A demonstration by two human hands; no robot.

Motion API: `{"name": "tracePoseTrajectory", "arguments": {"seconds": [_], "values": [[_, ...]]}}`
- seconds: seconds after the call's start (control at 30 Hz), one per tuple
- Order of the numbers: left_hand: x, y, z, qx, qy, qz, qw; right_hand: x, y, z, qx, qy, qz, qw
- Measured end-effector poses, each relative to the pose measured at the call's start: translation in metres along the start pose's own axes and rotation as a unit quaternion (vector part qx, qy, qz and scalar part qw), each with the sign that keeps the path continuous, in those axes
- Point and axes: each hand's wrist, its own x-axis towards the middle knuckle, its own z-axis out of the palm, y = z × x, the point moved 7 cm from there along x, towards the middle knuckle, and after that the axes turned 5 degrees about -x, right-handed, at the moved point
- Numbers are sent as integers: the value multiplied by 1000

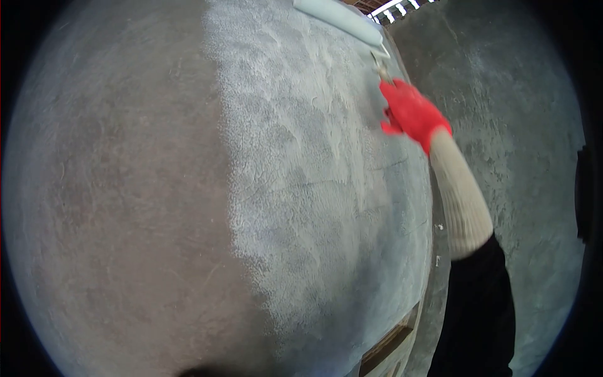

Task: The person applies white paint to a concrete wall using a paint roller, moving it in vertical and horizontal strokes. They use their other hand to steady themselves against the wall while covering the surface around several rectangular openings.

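Note:
In a red glove with a long cream cuff, my right hand (414, 116) is closed round the handle of a paint roller (339, 20). The pale roller sleeve lies against the top of the wall, tilted down to the right. Below it, a wide band of whitish wet paint (301, 157) covers the wall's right part, with a rough left edge. Bare grey-brown wall (132, 188) stretches to the left of that band. My left hand is not in view.
A second grey wall surface (521, 113) stands to the right, beyond the corner. A wooden-edged opening (389, 345) is at the lower right. Bright slats (396, 9) show at the top. A dark object (583, 195) is at the right edge.

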Motion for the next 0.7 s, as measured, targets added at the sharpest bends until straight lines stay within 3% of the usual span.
{"name": "tracePoseTrajectory", "arguments": {"seconds": [0.07,0.13,0.17,0.2,0.27,0.33,0.4,0.47,0.57,0.7], "values": [[4,1,-1,-13,-12,5,1000,-61,27,-6,-42,4,70,997],[3,0,-2,-32,-4,14,999,-130,57,-11,-10,-69,130,989],[2,0,-3,-29,0,18,999,-162,91,-15,-68,-94,73,991],[1,0,-3,-27,7,22,999,-208,100,-16,-11,-102,184,977],[4,3,-3,-28,14,21,999,-292,125,-22,10,-103,301,948],[6,4,-3,-28,17,18,999,-365,159,-21,6,-94,329,940],[7,4,-4,-30,15,8,999,-389,164,-20,-2,-93,343,935],[8,4,-3,-28,12,7,1000,-381,153,-19,-1,-108,323,940],[9,4,-3,-24,14,5,1000,-294,106,-6,18,-118,291,949],[7,4,-5,-23,23,6,999,-170,28,20,50,-93,130,986]]}}
